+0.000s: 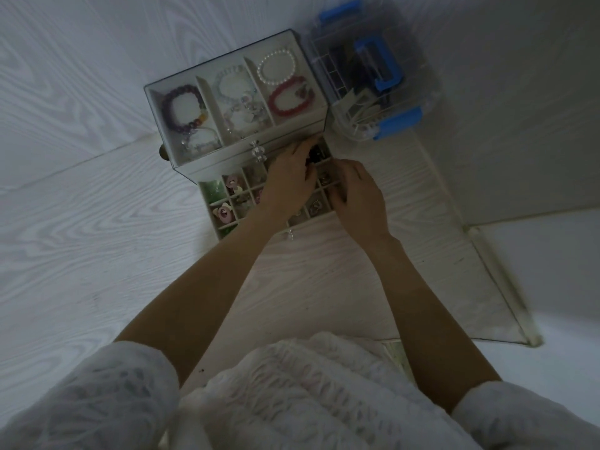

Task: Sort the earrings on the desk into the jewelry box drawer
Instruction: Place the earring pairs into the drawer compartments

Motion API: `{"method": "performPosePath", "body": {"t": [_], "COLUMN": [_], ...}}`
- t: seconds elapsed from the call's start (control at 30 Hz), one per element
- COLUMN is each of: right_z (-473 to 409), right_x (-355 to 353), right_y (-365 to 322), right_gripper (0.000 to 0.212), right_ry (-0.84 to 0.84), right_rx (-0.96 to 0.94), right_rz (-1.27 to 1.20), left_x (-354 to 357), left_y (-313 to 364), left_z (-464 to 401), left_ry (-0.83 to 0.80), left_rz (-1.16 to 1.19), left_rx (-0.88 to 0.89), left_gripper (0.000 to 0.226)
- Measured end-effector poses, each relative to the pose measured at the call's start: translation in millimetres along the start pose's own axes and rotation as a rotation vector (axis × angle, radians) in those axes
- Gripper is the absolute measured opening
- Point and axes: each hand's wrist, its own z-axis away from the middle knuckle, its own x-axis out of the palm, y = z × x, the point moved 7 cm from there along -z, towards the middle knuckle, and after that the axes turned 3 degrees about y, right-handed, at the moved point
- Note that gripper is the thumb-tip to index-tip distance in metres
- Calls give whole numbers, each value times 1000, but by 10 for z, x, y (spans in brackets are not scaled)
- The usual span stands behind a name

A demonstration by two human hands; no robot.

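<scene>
A white jewelry box (207,160) stands on the desk with a glass lid over bracelets. Its lowest drawer (211,203) is pulled out and divided into small compartments that hold several earrings, among them a pink earring (225,213). My left hand (289,183) reaches over the drawer's far right compartments, its fingertips at a small dark earring (314,154). My right hand (360,196) lies beside it over the drawer's right edge, fingers curled down into the compartments. What the fingers hold is hidden.
A clear plastic box with blue clasps (373,76) stands right of the jewelry box against the wall. The pale wood-grain desk (324,280) ends at a right edge (496,274). White wood-grain panels lie on the left.
</scene>
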Motion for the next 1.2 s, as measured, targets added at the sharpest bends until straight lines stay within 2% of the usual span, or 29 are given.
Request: {"method": "performPosePath", "body": {"t": [0.13, 0.23, 0.37, 0.67, 0.77, 0.87, 0.93, 1.03, 1.13, 1.2], "right_z": [-85, -187, -261, -299, -329, -348, -354, -314, -217, -87], "right_x": [1, 78, 132, 88, 148, 195, 176, 177, 179, 81], "right_y": [-79, -127, -155, -219, -226, -225, -215, -158, -139, -155], "right_gripper": [37, 37, 29, 29, 28, 36, 46, 48, 48, 44], "right_ry": [20, 3, -13, 61, 24, -49, -97, -181, -194, -113], "right_rx": [-99, -165, -227, -221, -218, -244, -271, -248, -199, -156], "right_rz": [124, 254, 338, 412, 492, 490, 474, 420, 287, 155], "left_x": [-67, 18, 41, 73, 81, 65, 57, -33, -295, -511], "left_y": [-31, -104, -76, -49, -42, -56, -63, -23, 33, -12], "left_z": [196, 243, 214, 80, 116, 216, 244, 293, 489, 714], "left_ry": [-14, -92, -82, -41, -82, -86, -92, -84, 42, 161], "left_rz": [-339, -491, -530, -720, -722, -689, -582, -417, -331, -330], "left_rx": [208, 262, 268, 299, 326, 349, 339, 282, 255, 202], "left_gripper": [39, 48, 44, 35, 39, 42, 40, 43, 32, 22]}}
